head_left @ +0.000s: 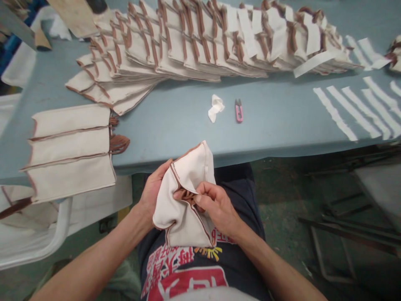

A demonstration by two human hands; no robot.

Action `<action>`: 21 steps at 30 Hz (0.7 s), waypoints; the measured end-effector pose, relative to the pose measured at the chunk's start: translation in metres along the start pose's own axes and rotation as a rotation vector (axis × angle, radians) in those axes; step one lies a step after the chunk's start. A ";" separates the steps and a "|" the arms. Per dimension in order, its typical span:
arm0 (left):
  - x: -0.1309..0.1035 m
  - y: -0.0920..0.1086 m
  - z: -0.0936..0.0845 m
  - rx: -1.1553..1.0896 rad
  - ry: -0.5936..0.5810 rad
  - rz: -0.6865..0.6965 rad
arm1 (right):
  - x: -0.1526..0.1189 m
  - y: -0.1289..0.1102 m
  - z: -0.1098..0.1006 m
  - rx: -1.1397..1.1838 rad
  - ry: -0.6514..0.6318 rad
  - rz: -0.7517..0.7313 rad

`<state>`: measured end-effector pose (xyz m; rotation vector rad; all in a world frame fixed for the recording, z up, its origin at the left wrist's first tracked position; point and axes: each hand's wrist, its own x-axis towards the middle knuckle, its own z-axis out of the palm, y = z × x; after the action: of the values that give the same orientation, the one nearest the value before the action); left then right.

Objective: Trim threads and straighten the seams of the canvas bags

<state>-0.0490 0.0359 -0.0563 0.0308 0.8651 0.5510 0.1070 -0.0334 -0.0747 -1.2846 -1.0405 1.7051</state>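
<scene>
A cream fabric pouch (188,221) with brown edging is held over my lap, folded and creased. My left hand (154,184) is closed around its left side, with the fingers partly hidden behind the cloth. With thumb and fingers pinched, my right hand (216,205) grips the pouch near its middle opening. A bunch of brown cord (188,195) shows in that opening, by the right fingertips. Whether the right fingers hold cord, cloth or both, I cannot tell. Beyond the pouch, pink thread snips (239,112) and a crumpled white scrap (216,108) lie on the table.
A long row of overlapping cream pieces with brown edging (175,46) runs along the blue-grey table (175,125). Flat cream pieces (72,150) with brown cords lie at the left edge. White strips (354,108) are spread at right. A white-rimmed container (62,234) stands below left.
</scene>
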 end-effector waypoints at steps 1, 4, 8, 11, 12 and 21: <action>-0.001 0.000 0.001 -0.011 0.009 0.021 | 0.000 0.001 0.000 -0.009 0.004 -0.003; -0.004 0.000 0.008 -0.029 0.025 0.085 | -0.002 0.004 -0.001 -0.057 0.040 -0.022; -0.009 -0.001 0.016 0.026 0.024 0.111 | -0.003 0.006 0.002 -0.224 0.165 -0.103; -0.011 -0.001 0.017 0.049 0.011 0.081 | -0.002 0.003 0.003 -0.505 0.327 -0.269; -0.011 -0.001 0.016 0.053 0.003 0.066 | -0.002 0.002 0.003 -0.585 0.371 -0.322; -0.008 0.003 0.005 0.044 -0.059 0.047 | 0.002 -0.009 -0.001 -0.604 0.285 -0.344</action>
<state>-0.0509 0.0358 -0.0462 0.1067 0.8208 0.5726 0.1081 -0.0283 -0.0671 -1.5440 -1.5569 0.9419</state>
